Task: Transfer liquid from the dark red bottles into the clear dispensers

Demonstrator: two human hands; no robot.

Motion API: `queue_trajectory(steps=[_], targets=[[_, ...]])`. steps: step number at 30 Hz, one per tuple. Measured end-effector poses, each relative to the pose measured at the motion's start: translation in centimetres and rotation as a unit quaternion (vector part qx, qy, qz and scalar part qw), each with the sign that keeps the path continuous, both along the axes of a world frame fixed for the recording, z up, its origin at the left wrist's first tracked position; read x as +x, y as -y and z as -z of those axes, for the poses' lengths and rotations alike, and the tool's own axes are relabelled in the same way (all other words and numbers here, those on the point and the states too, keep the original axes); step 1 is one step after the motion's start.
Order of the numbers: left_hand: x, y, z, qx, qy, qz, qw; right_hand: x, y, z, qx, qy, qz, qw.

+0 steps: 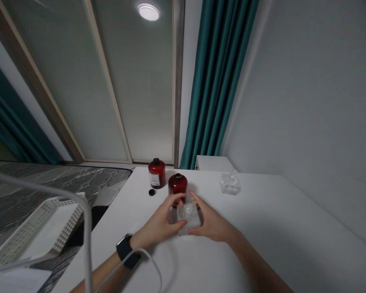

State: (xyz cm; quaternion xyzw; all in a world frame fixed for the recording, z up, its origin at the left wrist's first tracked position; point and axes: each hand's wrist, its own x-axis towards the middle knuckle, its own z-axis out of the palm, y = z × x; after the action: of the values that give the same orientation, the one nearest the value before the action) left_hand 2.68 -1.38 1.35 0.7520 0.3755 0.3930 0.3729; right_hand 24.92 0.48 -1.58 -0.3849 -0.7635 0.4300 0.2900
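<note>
Between my two hands, near the middle of the white table, is a small clear, whitish packet (189, 217). My left hand (164, 219) holds its left side, with the thumb on the near part. On its right side my right hand (210, 219) grips it with curved fingers. Just beyond the hands stands an uncapped dark red bottle (177, 184), its lower part partly hidden by my left fingers. A second red bottle (157, 174), with a white label and black cap, stands behind it to the left. A black cap (151, 192) lies in front of that bottle.
A crumpled clear plastic bag (230, 184) lies at the back right of the white table (262, 244). A white perforated basket (33, 232) is at the lower left, beyond the table edge. A grey cable (87, 236) crosses the lower left foreground.
</note>
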Motion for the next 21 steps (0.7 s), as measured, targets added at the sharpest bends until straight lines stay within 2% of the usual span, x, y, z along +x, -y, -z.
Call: queue_trajectory(steps=[4,8,14,21], targets=[[-0.04,0.06,-0.05,-0.02,-0.007,0.029,0.999,0.03,-0.03,0.0,0.009,-0.002,-0.004,1.0],[0.0,-0.01,0.22,-0.012,-0.009,0.004,1.0,0.02,-0.11,0.16,0.007,0.002,-0.003,1.0],[0.05,-0.05,0.36,-0.027,0.014,0.032,0.999,-0.02,-0.05,0.15,0.011,0.002,-0.006,1.0],[-0.03,0.07,-0.02,-0.014,-0.001,0.011,1.0,-0.02,0.1,-0.15,0.004,0.002,0.001,1.0]])
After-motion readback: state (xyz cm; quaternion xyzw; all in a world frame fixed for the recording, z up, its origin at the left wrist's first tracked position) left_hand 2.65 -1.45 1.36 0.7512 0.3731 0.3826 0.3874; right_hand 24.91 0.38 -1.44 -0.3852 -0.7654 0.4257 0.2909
